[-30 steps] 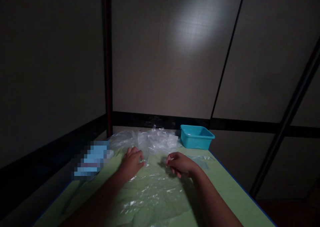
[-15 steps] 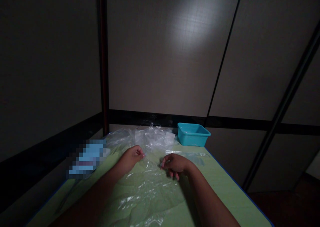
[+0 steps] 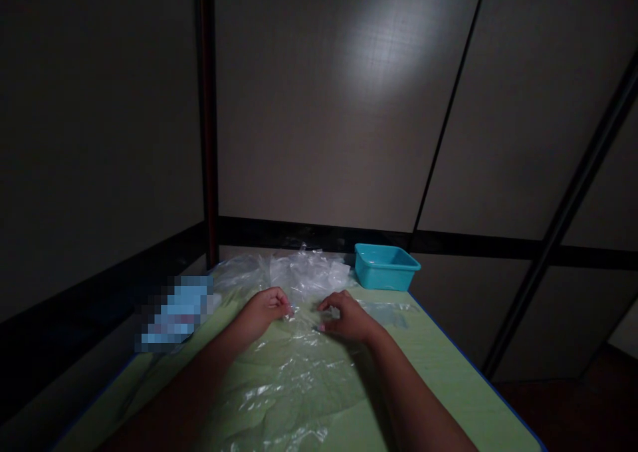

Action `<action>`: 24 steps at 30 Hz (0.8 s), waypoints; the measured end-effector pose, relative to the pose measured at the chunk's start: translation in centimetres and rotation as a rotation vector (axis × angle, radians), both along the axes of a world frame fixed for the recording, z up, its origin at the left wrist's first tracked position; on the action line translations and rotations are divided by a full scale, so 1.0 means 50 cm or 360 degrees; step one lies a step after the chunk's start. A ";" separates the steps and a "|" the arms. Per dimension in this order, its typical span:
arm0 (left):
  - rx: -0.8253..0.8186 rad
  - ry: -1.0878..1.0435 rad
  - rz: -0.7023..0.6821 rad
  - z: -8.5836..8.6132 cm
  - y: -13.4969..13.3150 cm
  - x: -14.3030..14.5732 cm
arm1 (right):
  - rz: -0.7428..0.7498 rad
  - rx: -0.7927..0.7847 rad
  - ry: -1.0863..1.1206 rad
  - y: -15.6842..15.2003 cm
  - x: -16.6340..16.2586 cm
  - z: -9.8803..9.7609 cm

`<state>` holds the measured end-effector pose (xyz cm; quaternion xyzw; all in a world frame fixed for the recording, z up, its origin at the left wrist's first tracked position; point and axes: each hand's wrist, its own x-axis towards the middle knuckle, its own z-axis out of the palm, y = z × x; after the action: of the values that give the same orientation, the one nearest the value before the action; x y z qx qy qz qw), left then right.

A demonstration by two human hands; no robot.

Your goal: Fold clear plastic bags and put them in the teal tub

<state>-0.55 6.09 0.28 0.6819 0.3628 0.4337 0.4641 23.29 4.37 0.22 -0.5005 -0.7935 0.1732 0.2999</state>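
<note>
A large, thin clear plastic bag [image 3: 294,379] lies spread and wrinkled over the near part of the green table. My left hand [image 3: 272,304] pinches its upper part between thumb and fingertips. Just to the right, my right hand [image 3: 343,316] is at the same stretch of plastic, its thumb and fingers apart. Whether the right fingertips touch the film is hard to make out. Beyond both hands sits a crumpled heap of clear plastic [image 3: 312,272]. Another flat clear plastic piece [image 3: 391,314] rests to the right of my right hand.
A turquoise plastic basin [image 3: 386,276] stands at the table's far right corner. On the left edge is a blurred-out light blue item [image 3: 177,312]. The green table [image 3: 448,379] has a blue edge, and dark panelled walls [image 3: 319,119] rise close behind it.
My right hand has opened its pinch, and its thumb and fingers now point left toward the plastic. The left hand keeps its pinch, almost in the same place.
</note>
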 end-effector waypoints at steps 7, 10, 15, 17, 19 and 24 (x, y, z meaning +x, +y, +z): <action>0.0009 -0.0041 0.0008 0.000 0.001 -0.002 | 0.0071 -0.0119 -0.0084 0.003 -0.001 -0.006; 0.0007 -0.0027 0.0012 -0.005 0.006 -0.003 | 0.0093 -0.0182 -0.0095 0.009 0.001 -0.012; 0.0027 -0.0014 0.0049 -0.011 0.011 -0.006 | 0.0103 -0.0212 -0.0088 0.014 -0.001 -0.021; 0.0041 -0.0009 0.0062 -0.012 0.012 -0.007 | 0.0067 -0.0189 -0.0085 0.018 -0.003 -0.025; 0.0063 0.0000 0.0083 -0.013 0.012 -0.009 | 0.0001 -0.0137 -0.0079 0.022 -0.006 -0.029; 0.0153 0.0049 0.0136 -0.012 0.015 -0.009 | -0.0114 0.0008 -0.0056 0.027 -0.008 -0.033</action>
<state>-0.98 6.84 -0.31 0.6938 0.3776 0.4594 0.4062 22.90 5.71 -1.43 -0.5308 -0.7807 0.1514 0.2931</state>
